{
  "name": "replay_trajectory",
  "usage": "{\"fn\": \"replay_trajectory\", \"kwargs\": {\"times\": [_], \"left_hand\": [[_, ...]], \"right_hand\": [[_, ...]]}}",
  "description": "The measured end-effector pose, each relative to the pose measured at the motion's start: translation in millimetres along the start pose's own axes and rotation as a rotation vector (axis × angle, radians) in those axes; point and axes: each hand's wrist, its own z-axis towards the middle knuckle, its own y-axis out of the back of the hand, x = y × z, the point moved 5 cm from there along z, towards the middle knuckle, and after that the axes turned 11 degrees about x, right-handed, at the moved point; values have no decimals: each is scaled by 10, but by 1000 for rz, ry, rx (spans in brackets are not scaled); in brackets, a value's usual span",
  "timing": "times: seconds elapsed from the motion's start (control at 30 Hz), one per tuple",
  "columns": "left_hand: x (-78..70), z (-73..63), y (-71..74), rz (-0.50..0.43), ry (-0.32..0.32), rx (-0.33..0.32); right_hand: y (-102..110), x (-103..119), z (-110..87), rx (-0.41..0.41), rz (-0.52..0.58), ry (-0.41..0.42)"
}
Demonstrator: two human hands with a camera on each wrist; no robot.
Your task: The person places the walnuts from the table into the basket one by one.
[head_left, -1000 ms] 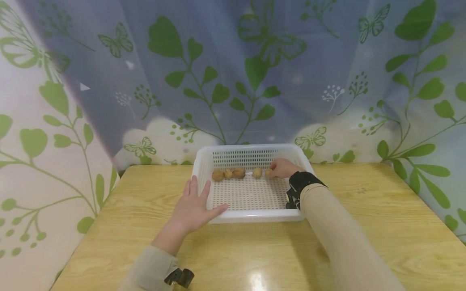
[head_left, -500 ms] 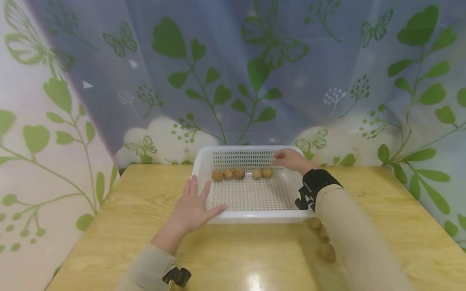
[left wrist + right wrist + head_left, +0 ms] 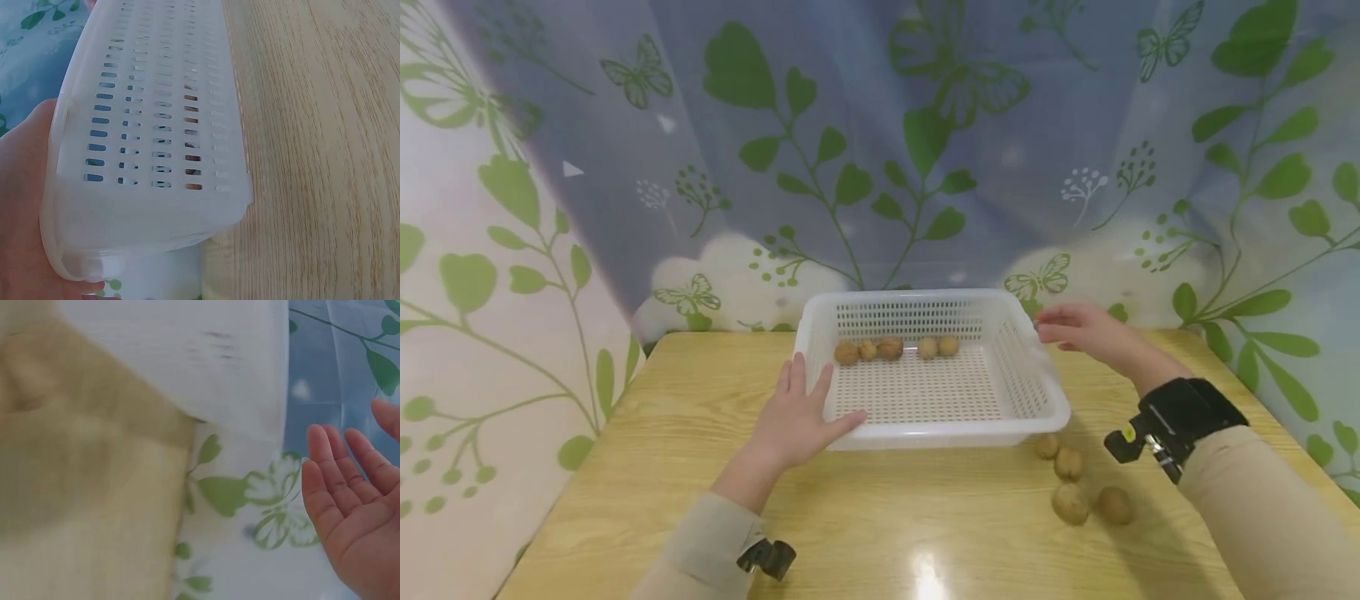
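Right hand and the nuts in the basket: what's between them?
Just bare basket floor, then the basket's side wall. The head view shows that.

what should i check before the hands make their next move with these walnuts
1. Basket flat on the table: ok.
2. Left hand on the basket: ok, touching its left rim.
3. Right hand empty: ok, palm bare in the right wrist view.
4. Walnuts in the basket evenly spaced: not ok, five in a row with a gap after the third from the left.
5. Walnuts on the table in view: ok, four near the basket's front right corner.
6. Nothing hidden behind the right sleeve: cannot tell.
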Motion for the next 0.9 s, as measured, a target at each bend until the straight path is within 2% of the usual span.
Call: {"fn": "replay_trajectory", "kwargs": {"times": [0.17, 0.23, 0.33, 0.43, 0.6, 0.77, 0.9], "left_hand": [[-23, -20, -21, -5, -6, 19], [-22, -15, -17, -4, -7, 15], [-9, 2, -6, 1, -1, 10], [2, 7, 5, 0, 4, 7], [9, -15, -41, -18, 18, 32], [26, -6, -88, -14, 16, 34], [37, 25, -33, -8, 2, 3]], "right_hand": [[-147, -386, -435, -32, 47, -32], [-247, -537, -566, -12, 58, -33], [-450, -741, -696, 61, 74, -34], [-664, -889, -748, 149, 74, -26], [-861, -1026, -777, 228, 100, -8], [-899, -1038, -778, 225, 42, -13], [-885, -1009, -715, 195, -7, 12]]}}
